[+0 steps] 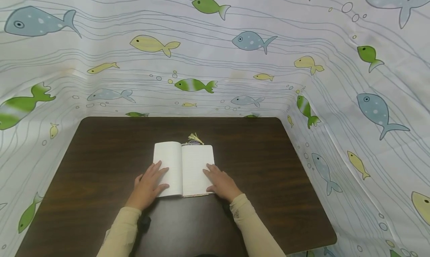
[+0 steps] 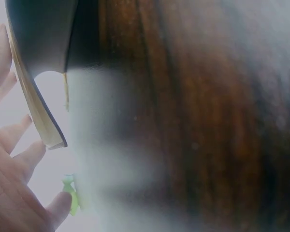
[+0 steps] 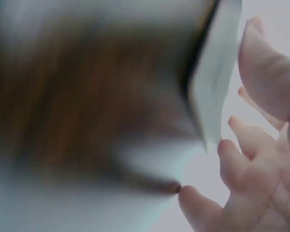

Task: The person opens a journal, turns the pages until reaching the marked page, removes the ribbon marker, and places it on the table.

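An open notebook [image 1: 197, 167] with blank-looking, pale pages lies on the dark wooden table. Over the lower left of its left page rests my left hand [image 1: 146, 187], fingers spread and fairly straight. My right hand [image 1: 222, 183] touches the right page along its outer edge, its fingers also extended. In the left wrist view the notebook's page edges [image 2: 36, 108] run beside the spread fingers of the left hand [image 2: 14, 181]. The right wrist view is blurred; there the pages [image 3: 217, 77] show close to the thumb of the right hand [image 3: 261, 169].
A yellowish and grey tassel [image 1: 194, 139] sticks out past the notebook's top edge. Around the brown table [image 1: 111, 156] hangs a white curtain [image 1: 208, 62] printed with fish. Dark straps or devices [image 1: 144, 224] show under the wrists.
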### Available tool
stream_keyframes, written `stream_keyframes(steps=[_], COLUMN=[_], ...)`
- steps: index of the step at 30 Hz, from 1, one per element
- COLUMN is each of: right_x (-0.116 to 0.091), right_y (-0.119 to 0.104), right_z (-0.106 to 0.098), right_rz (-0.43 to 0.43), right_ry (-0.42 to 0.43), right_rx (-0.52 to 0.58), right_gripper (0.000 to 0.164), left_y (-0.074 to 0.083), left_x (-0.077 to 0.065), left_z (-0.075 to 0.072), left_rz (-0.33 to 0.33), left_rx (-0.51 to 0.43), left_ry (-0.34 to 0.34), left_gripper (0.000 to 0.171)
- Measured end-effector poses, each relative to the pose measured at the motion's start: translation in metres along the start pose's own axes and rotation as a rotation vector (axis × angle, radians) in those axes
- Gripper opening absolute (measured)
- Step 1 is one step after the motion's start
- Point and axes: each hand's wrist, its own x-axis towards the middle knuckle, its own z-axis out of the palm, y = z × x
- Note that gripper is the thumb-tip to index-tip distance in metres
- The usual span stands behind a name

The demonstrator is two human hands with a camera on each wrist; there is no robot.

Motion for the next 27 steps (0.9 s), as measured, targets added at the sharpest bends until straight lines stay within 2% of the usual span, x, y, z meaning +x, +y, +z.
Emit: stream_keyframes(steps=[6, 11, 20, 27], right_x=[-0.005, -0.006, -0.004, -0.002], right_y=[0.019, 0.021, 0.017, 0.016], right_z=[-0.006, -0.006, -0.005, -0.001], right_rz=[0.043, 0.051, 0.052, 0.003], right_ry=[-0.074, -0.076, -0.014, 0.133], right_rx=[0.162, 0.155, 0.127, 0.042], right_gripper=[0.079, 0.078, 0.069, 0.057], left_y=[-0.001, -0.002, -0.002, -0.002], left_x=[0.0, 0.0, 0.0, 0.002], left_z=[0.0, 0.001, 0.0, -0.001], left_rz=[0.001, 0.005, 0.005, 0.012], left_rx=[-0.009, -0.011, -0.026, -0.025], left_ry=[-0.002, 0.0, -0.005, -0.012], left_gripper=[0.06, 0.06, 0.06, 0.06])
